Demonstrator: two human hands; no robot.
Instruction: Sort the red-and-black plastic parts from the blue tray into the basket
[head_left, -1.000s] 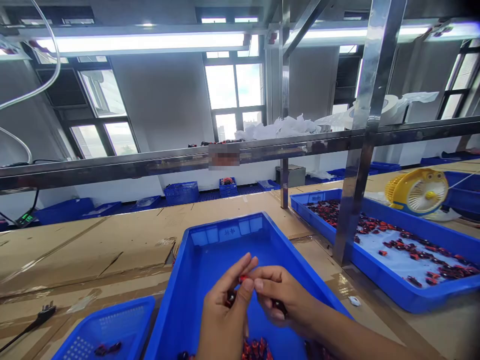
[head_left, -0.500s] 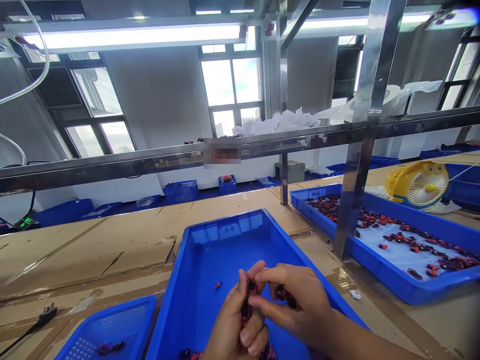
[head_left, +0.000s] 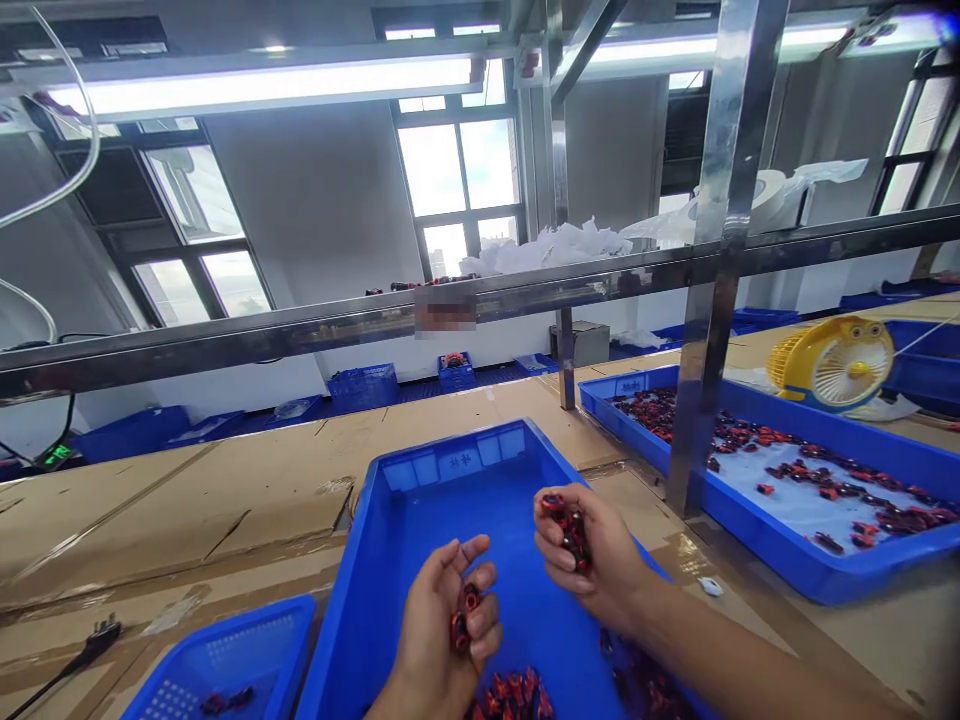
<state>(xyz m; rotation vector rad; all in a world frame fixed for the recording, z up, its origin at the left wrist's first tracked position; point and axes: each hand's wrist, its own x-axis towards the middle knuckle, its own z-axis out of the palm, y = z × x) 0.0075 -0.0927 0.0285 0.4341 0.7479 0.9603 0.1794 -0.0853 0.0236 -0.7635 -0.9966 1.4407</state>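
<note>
My left hand (head_left: 450, 620) is above the blue tray (head_left: 450, 465), palm turned up. Its fingers curl loosely around a couple of small red-and-black parts (head_left: 461, 625) lying against the palm. Over the tray's right side, my right hand (head_left: 589, 550) is closed on several similar red-and-black parts (head_left: 574, 540), with one near the thumb and fingertips. The hands are apart. More of these parts (head_left: 514, 695) lie in a pile at the tray's near end, and others (head_left: 645, 680) sit partly under my right forearm. What exactly the parts are, I cannot tell.
On the left stands a small blue basket (head_left: 225, 650) with a few parts, beside a black plug (head_left: 103, 632). To the right, a larger blue tray (head_left: 832, 575) holds many red-and-black parts. A metal post (head_left: 697, 400) rises before it. Behind sits a yellow fan (head_left: 832, 365).
My hands were together over the tray, fingers meeting at a part. They have separated: the right went up and right, the left slightly left, each with parts in it.
</note>
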